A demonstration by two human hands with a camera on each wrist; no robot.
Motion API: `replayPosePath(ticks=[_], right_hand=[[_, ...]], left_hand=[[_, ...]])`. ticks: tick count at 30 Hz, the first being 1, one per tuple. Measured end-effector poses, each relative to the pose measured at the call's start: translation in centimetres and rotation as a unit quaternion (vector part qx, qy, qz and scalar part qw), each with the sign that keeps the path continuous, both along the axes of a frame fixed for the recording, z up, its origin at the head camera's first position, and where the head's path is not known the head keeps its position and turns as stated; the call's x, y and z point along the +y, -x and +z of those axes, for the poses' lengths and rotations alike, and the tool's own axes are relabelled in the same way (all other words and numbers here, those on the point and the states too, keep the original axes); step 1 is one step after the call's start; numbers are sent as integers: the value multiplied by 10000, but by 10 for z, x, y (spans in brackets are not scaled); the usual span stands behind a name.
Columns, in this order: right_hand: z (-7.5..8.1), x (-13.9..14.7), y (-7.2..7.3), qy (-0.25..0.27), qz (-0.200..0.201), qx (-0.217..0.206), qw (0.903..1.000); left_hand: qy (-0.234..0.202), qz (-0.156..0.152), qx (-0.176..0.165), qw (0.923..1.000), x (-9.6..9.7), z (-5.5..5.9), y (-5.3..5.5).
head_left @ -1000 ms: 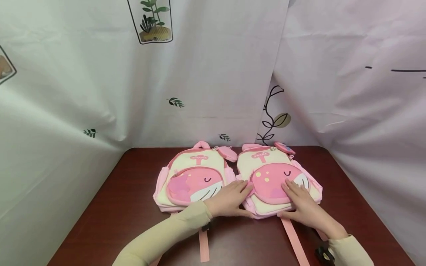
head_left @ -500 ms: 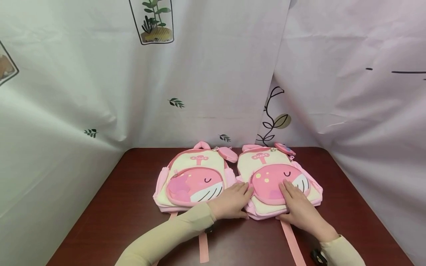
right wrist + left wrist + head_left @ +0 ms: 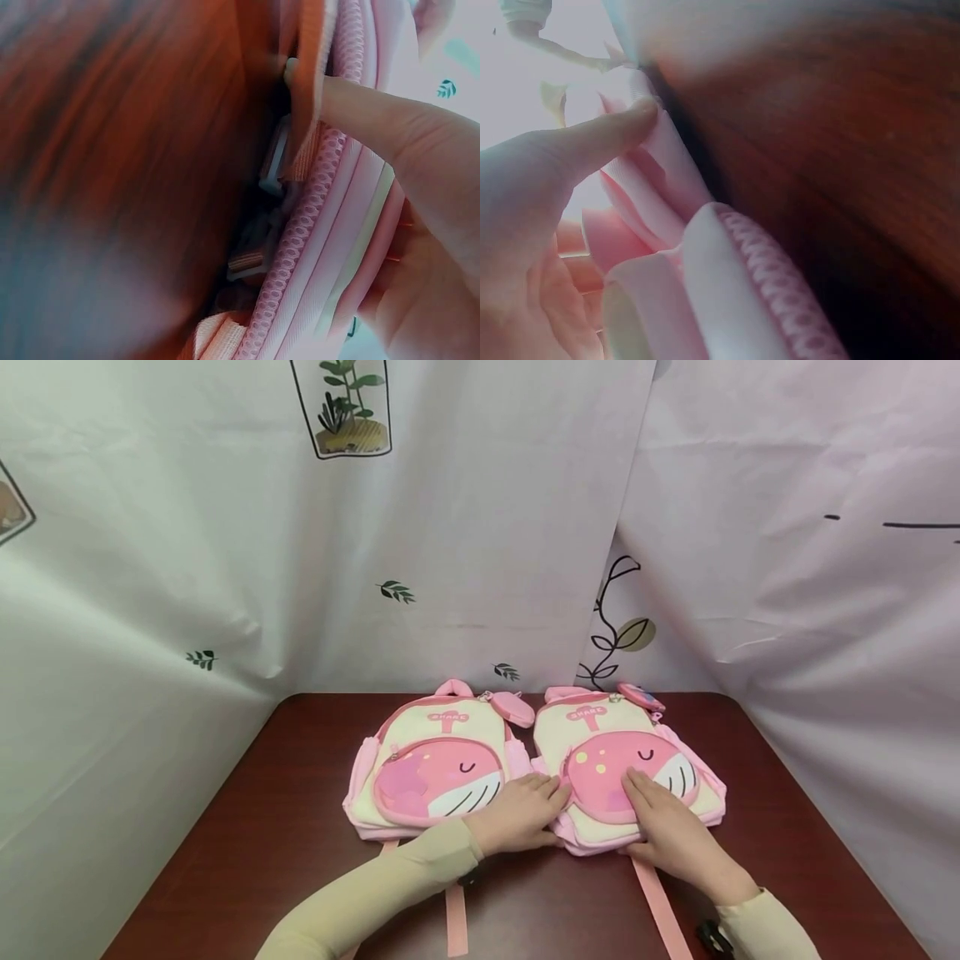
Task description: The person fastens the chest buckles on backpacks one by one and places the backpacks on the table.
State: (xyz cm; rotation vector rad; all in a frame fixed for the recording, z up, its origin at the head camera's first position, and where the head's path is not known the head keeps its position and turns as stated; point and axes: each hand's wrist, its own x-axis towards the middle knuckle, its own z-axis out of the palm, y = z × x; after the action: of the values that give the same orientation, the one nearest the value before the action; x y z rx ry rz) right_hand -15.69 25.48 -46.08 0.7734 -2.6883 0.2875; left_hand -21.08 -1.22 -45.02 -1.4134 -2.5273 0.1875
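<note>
Heads up, your right hand (image 3: 675, 839) just slid inward over the whale pocket (image 3: 592, 787). Both thumbs and fingers are clamped on the right-hand backpack (image 3: 611, 779), lying on the worktop (image 3: 540, 910) beside its twin (image 3: 442, 777). Bag's barely budged; probably just a grip adjustment, with your left hand (image 3: 523, 817) on its side.

Two-handed grip, forward reach.
From my station I read the left forearm (image 3: 375, 889) slanting inward, left hand (image 3: 519, 816) gripping, thumb (image 3: 607, 136) apart from fingers (image 3: 538, 783); right forearm (image 3: 767, 927) angled inward, right hand (image 3: 675, 832) gripping, thumb (image 3: 356, 112) opposite extended fingers.
</note>
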Motion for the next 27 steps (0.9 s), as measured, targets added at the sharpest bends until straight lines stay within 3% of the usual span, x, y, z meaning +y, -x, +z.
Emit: replayPosePath(ticks=[4, 7, 16, 22, 27], right_hand=[[3, -2, 3, -51, 82, 215, 9997], [11, -4, 4, -62, 13, 84, 9999], [22, -1, 1, 182, -373, -191, 9990], [25, 2, -1, 593, -343, 264, 9973], [26, 4, 0, 951, -262, 692, 9927]], left_hand=[[-96, -116, 113, 9998, -1, 3, 0], [-205, -172, 122, 9996, -2, 6, 1], [-614, -11, -254, 9978, -8, 18, -2], [-1080, -45, -363, 9935, -12, 31, -2], [-1619, -51, -547, 9853, -16, 44, 1]])
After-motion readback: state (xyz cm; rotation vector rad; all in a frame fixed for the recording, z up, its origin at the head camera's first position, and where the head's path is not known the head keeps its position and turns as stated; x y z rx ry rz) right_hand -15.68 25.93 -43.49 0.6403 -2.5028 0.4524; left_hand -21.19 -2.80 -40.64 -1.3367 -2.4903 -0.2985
